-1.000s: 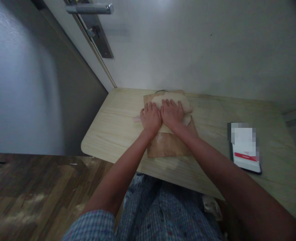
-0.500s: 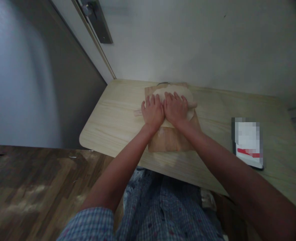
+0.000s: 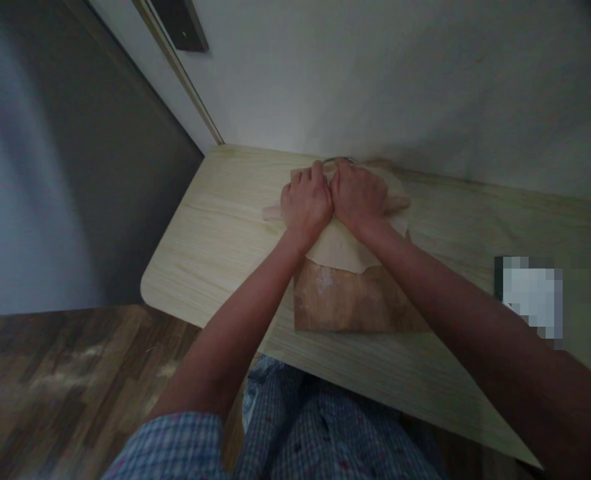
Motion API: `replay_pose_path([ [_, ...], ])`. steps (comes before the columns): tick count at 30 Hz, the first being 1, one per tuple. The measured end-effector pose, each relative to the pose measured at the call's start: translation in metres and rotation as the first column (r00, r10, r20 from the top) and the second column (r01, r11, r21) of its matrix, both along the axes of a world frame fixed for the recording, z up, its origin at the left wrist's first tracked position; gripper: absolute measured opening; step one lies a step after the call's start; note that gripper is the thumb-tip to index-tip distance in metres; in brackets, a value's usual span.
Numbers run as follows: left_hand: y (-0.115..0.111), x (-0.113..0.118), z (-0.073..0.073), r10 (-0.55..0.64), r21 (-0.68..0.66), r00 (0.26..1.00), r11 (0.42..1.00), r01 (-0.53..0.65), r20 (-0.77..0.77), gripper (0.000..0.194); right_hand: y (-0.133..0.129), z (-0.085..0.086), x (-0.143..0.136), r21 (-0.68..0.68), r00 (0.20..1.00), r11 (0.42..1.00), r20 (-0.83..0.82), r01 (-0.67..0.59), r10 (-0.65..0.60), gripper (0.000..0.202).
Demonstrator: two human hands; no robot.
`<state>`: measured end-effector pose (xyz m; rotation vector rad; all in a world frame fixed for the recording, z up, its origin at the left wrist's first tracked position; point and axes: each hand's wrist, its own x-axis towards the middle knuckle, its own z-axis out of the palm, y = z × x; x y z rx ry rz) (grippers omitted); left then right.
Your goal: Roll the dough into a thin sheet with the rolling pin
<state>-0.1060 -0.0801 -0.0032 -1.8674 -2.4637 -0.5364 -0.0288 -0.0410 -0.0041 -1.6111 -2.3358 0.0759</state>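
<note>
My left hand (image 3: 307, 200) and my right hand (image 3: 359, 197) lie side by side over a wooden rolling pin (image 3: 271, 213), fingers curled forward over it. Its pale ends stick out beyond both hands. Beneath the pin spreads a thin, flat sheet of pale dough (image 3: 348, 248), its near edge uneven. My hands hide the dough's middle. Under the dough is a wooden cutting board (image 3: 345, 303) with a whitish, floury patch near its left side. A thin metal loop (image 3: 339, 159) shows at the board's far edge.
The light wood table (image 3: 215, 227) stands against a pale wall (image 3: 400, 80). To the right lies a flat object with a blurred-out top (image 3: 530, 293), partly behind my right forearm. A door's dark lock plate (image 3: 183, 27) is at upper left. Wood-patterned floor (image 3: 75, 387) shows at lower left.
My hands and the rolling pin have moved toward the dough's far edge. My fingers, stretched out before, now curl over the pin. More dough shows on the near side. The view has shifted closer.
</note>
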Motion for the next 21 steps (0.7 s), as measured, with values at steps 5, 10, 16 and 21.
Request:
replay_pose_path([
  [5, 0.022, -0.009, 0.001, 0.0, -0.005, 0.998, 1.0, 0.0, 0.058, 0.037, 0.021, 0.004, -0.009, -0.031, 0.998, 0.999, 0.044, -0.043, 0.045, 0.042],
  [10, 0.038, -0.015, 0.001, -0.03, -0.01, 0.996, 0.999, 0.031, 0.088, 0.035, 0.036, 0.004, -0.014, 0.036, 0.994, 0.996, 0.073, -0.084, 0.081, 0.031],
  [16, 0.046, -0.017, -0.001, -0.018, -0.021, 0.996, 1.0, 0.02, 0.087, 0.036, 0.044, -0.002, -0.017, 0.007, 0.996, 0.996, 0.0, -0.091, 0.091, 0.035],
  [21, 0.039, -0.014, -0.004, 0.017, -0.04, 0.999, 0.999, -0.015, 0.045, 0.035, 0.035, 0.002, -0.015, -0.018, 0.997, 0.998, 0.06, -0.052, 0.053, 0.035],
])
